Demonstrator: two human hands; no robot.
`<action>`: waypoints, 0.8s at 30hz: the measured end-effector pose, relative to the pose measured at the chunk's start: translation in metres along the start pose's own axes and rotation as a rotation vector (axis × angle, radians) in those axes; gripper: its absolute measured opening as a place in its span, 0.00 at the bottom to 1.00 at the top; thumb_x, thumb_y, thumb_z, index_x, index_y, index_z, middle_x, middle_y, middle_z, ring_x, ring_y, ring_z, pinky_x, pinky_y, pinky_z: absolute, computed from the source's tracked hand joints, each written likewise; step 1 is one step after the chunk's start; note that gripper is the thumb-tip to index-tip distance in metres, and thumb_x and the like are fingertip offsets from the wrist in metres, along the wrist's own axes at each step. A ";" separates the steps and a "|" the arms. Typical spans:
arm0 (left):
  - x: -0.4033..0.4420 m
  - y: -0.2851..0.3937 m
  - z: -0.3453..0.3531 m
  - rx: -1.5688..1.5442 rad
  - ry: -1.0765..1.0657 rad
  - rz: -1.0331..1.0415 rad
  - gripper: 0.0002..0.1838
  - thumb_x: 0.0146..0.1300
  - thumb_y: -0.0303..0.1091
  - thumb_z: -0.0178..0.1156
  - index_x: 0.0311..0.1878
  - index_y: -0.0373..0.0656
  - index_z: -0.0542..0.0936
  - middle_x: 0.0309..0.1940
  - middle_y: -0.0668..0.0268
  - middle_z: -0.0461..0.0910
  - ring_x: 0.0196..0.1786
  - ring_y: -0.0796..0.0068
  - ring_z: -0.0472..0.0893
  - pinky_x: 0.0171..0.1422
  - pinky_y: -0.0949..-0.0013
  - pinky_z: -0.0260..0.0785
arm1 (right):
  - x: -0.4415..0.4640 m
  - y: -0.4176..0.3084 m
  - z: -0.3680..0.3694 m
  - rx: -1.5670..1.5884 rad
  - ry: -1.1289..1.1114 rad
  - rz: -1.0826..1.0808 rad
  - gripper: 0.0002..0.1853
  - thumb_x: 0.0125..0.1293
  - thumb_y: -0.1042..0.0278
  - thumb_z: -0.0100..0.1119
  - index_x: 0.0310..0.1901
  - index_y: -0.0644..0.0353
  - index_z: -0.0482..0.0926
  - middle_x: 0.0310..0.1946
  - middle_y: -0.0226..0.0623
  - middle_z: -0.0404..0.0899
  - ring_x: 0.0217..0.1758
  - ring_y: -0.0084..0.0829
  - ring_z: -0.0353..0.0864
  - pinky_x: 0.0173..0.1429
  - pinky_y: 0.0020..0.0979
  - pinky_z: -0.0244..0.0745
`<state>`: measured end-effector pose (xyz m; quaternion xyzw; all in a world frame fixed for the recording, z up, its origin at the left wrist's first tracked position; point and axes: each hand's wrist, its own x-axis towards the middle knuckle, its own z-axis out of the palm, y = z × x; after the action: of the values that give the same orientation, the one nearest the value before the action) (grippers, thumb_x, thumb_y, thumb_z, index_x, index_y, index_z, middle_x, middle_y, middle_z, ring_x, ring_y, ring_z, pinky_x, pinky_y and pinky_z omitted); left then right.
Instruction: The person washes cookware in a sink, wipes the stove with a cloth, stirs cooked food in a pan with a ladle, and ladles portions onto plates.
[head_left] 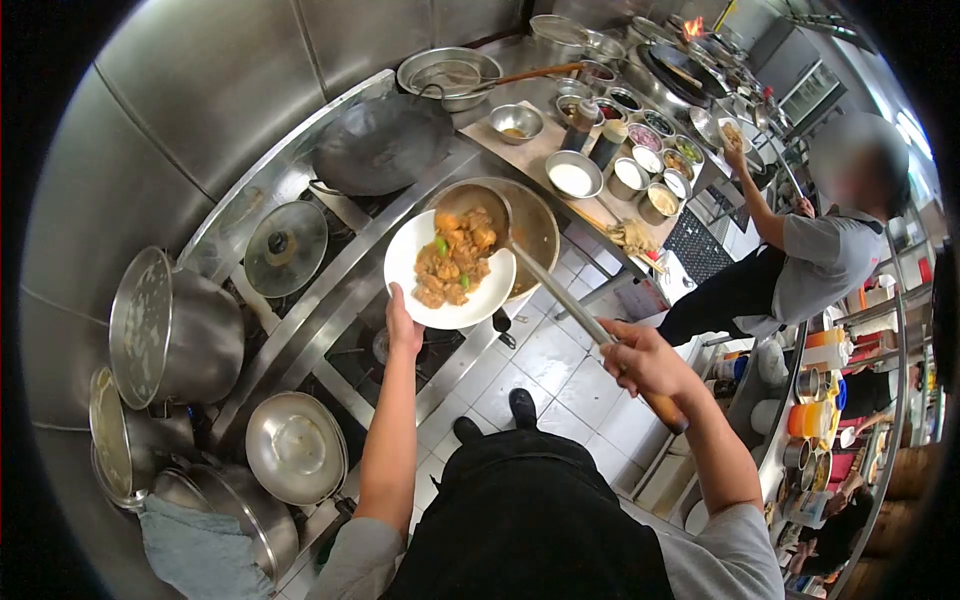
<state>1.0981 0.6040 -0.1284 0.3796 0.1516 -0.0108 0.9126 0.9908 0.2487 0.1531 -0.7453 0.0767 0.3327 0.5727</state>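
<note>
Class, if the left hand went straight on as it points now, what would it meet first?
The white dish in the left hand itself; beyond that, the dark wok seems next in line, though depth is unclear.

Steel wall panels (220, 70); pale tiled floor (548, 362).

A gap opens over floor tiles (552, 352) between the left hand (403, 320), gripping a white plate (405, 250), and the right hand (645, 362), whose ladle (567, 300) bars the far side. Beyond the plate, a wok (383, 145) and steel pan (540, 232) obstruct; clearance beneath it appears uncertain.
</note>
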 end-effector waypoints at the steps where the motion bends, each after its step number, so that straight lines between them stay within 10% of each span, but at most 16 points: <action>1: 0.000 0.001 0.007 -0.005 -0.027 0.003 0.36 0.78 0.57 0.42 0.73 0.35 0.59 0.70 0.56 0.68 0.69 0.62 0.72 0.70 0.59 0.68 | 0.000 0.006 0.003 -0.079 0.014 -0.015 0.29 0.72 0.68 0.54 0.73 0.60 0.64 0.21 0.30 0.72 0.16 0.23 0.71 0.21 0.26 0.70; 8: -0.001 -0.003 0.013 0.076 -0.067 -0.018 0.37 0.77 0.59 0.42 0.74 0.36 0.59 0.72 0.58 0.66 0.71 0.62 0.69 0.72 0.59 0.65 | 0.009 0.048 0.011 -0.838 0.250 -0.536 0.35 0.62 0.71 0.62 0.72 0.61 0.64 0.27 0.54 0.78 0.27 0.55 0.79 0.39 0.47 0.75; 22: -0.005 -0.015 0.008 0.008 -0.055 0.011 0.37 0.77 0.60 0.42 0.74 0.36 0.60 0.71 0.57 0.67 0.71 0.62 0.70 0.74 0.59 0.62 | 0.023 0.050 -0.024 -0.723 0.164 -0.481 0.32 0.64 0.72 0.62 0.71 0.60 0.68 0.28 0.55 0.77 0.27 0.54 0.78 0.36 0.43 0.74; 24: -0.005 -0.019 0.008 -0.004 -0.034 0.030 0.37 0.77 0.59 0.43 0.74 0.36 0.61 0.70 0.57 0.68 0.70 0.62 0.71 0.74 0.59 0.63 | 0.034 0.048 -0.036 -0.495 0.142 -0.445 0.29 0.67 0.70 0.61 0.71 0.58 0.69 0.21 0.42 0.76 0.20 0.37 0.76 0.30 0.34 0.71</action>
<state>1.0932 0.5841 -0.1348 0.3796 0.1303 -0.0031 0.9159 1.0078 0.2092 0.0996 -0.8815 -0.1312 0.1554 0.4261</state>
